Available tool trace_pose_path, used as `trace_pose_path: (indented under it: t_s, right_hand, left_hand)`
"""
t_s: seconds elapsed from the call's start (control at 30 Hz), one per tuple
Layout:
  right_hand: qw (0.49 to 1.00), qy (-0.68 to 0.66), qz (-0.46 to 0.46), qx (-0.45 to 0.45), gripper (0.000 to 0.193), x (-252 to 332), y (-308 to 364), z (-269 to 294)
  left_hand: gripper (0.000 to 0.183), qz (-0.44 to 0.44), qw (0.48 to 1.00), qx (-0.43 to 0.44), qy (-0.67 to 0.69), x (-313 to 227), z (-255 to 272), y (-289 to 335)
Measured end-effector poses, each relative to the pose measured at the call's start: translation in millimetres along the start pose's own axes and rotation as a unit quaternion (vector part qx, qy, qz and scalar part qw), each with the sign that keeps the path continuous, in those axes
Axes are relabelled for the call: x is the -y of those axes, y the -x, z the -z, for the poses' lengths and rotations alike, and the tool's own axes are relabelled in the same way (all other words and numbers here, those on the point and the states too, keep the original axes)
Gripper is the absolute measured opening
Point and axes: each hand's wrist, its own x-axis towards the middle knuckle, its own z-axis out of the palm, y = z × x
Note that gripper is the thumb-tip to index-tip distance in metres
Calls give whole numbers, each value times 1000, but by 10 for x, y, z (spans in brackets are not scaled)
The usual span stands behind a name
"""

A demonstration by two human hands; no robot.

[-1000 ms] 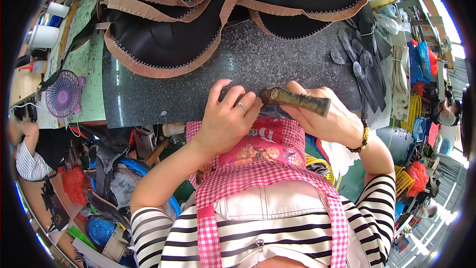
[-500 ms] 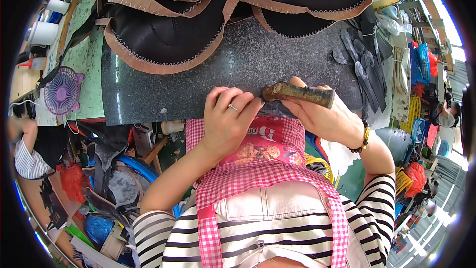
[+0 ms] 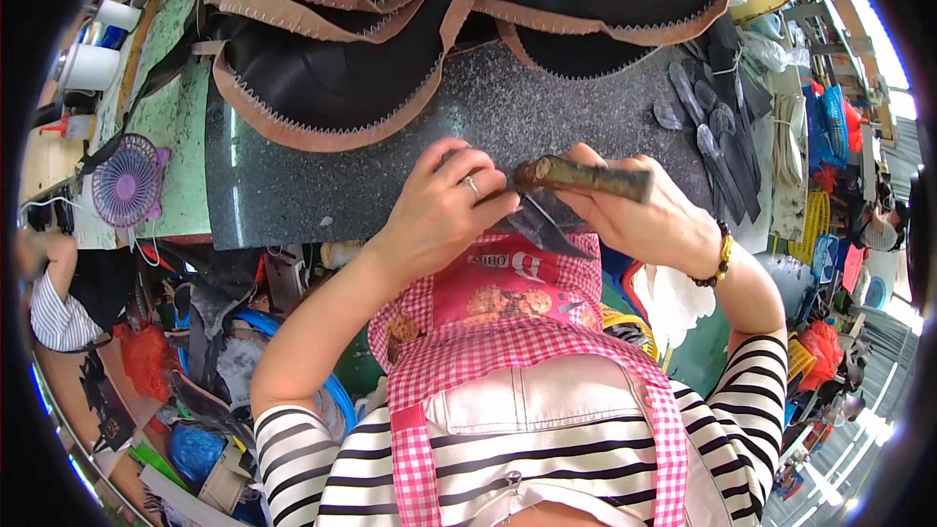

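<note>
The hammer (image 3: pixel 595 179) is over the near edge of the table (image 3: pixel 332 185), on the wearer's side of the stitched black panels (image 3: pixel 327 88). The right hand (image 3: pixel 652 220) is wrapped round it from beneath. Its worn head looks like metal, so likely heavy, hard and not easily harmed; the place to grip seems to be the handle below, though the hand and head hide that part. The dark strip (image 3: pixel 547 226) hangs between the hands, also nearer the wearer than the panels. It should be light and bendy, best pinched near its upper end. The left hand (image 3: pixel 439 200) has its fingers drawn together there; whether they clamp the strip, I cannot tell.
</note>
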Motion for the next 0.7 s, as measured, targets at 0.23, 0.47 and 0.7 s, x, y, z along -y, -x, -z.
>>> trace_pose_path:
  t_s: [0.23,0.47,0.7]
  right_hand:
    - [997,9,-72,-13,20,68,108,-160]
    - [999,-25,-6,-48,15,-30,34,-75]
    - [998,-37,-45,0,17,47,-16,13]
  left_hand:
    - [22,110,989,-97,7,-239,-132,111]
    - [22,111,985,-85,-102,-403,-193,137]
    - [20,118,986,-79,-86,-364,-163,93]
